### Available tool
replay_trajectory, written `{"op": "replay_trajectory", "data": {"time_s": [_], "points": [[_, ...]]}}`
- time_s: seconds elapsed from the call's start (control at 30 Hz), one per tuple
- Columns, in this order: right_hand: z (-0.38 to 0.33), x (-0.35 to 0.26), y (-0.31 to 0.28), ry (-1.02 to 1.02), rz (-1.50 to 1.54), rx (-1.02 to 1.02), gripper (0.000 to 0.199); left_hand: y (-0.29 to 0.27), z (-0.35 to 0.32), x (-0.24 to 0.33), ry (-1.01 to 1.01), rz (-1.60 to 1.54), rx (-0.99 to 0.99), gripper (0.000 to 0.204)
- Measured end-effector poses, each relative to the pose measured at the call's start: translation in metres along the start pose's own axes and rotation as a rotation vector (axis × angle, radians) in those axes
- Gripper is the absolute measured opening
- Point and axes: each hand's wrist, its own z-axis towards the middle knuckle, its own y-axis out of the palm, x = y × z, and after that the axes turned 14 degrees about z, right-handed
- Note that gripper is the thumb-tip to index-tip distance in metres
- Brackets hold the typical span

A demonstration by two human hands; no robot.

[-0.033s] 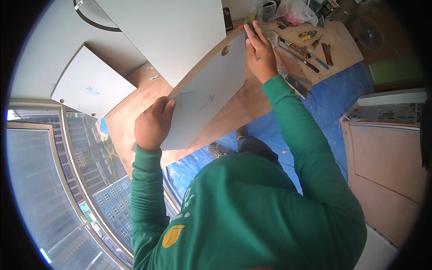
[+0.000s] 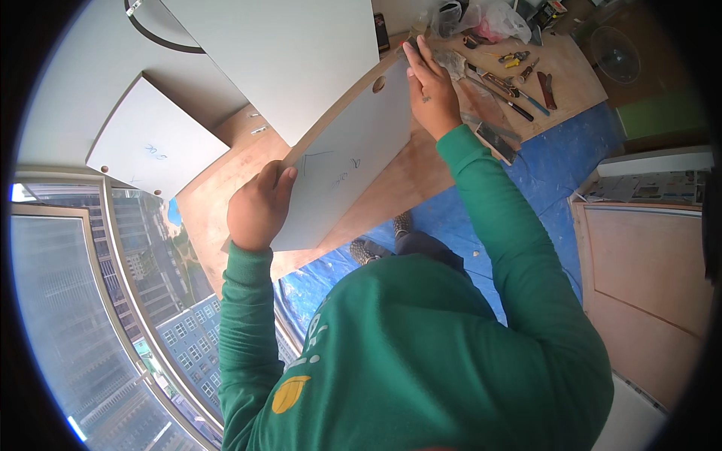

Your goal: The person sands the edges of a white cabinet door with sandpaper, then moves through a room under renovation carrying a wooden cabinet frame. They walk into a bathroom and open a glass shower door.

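Note:
A white panel (image 2: 338, 177) with pencil or pen marks and a round hole near its far end stands tilted on its edge over the wooden worktop. My left hand (image 2: 259, 207) is closed over its near upper corner, thumb on the face towards me. At the far end, my right hand (image 2: 434, 90) has its fingers stretched along the panel's edge. They press over a small dark block (image 2: 411, 43), mostly hidden by the fingers, so its exact kind does not show.
The plywood worktop (image 2: 376, 180) carries pliers (image 2: 514, 57), several other hand tools, plastic bags (image 2: 500, 21) and a phone-like dark slab (image 2: 496, 143). Larger (image 2: 278, 60) and smaller (image 2: 158, 143) white boards stand behind and left. Blue sheeting (image 2: 553, 173) covers the floor; a window (image 2: 68, 301) lies left.
My right hand has shifted slightly to the left along the panel's far end. My left hand and the panel have moved only a hair to the right.

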Motion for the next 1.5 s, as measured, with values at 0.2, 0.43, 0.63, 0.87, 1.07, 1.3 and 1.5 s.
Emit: {"op": "replay_trajectory", "data": {"time_s": [0.2, 0.43, 0.63, 0.87, 1.07, 1.3, 1.5], "points": [[-0.019, -0.034, 0.028, 0.08, -0.095, -0.159, 0.081, 0.005, 0.001, -0.011, 0.046, 0.006, 0.006, 0.024], [-0.041, -0.061, 0.043, -0.053, -0.081, -0.328, 0.092, 0.001, 0.002, -0.015, 0.058, 0.009, -0.039, 0.025], [-0.041, -0.06, 0.049, -0.025, 0.015, -0.189, 0.089, 0.002, 0.005, -0.014, 0.078, 0.001, -0.048, 0.026], [-0.027, -0.045, 0.036, 0.02, -0.089, -0.147, 0.088, 0.002, 0.002, -0.015, 0.113, -0.023, -0.01, 0.025], [-0.069, -0.102, 0.056, -0.038, 0.061, -0.234, 0.084, 0.0, 0.001, -0.01, 0.065, 0.003, -0.084, 0.024], [-0.022, -0.053, 0.012, 0.032, -0.173, -0.277, 0.078, 0.0, -0.003, -0.008, 0.097, -0.021, -0.042, 0.024], [-0.077, -0.118, 0.039, -0.105, 0.003, -0.391, 0.076, 0.004, -0.006, -0.005, 0.097, -0.013, -0.018, 0.025]]}}
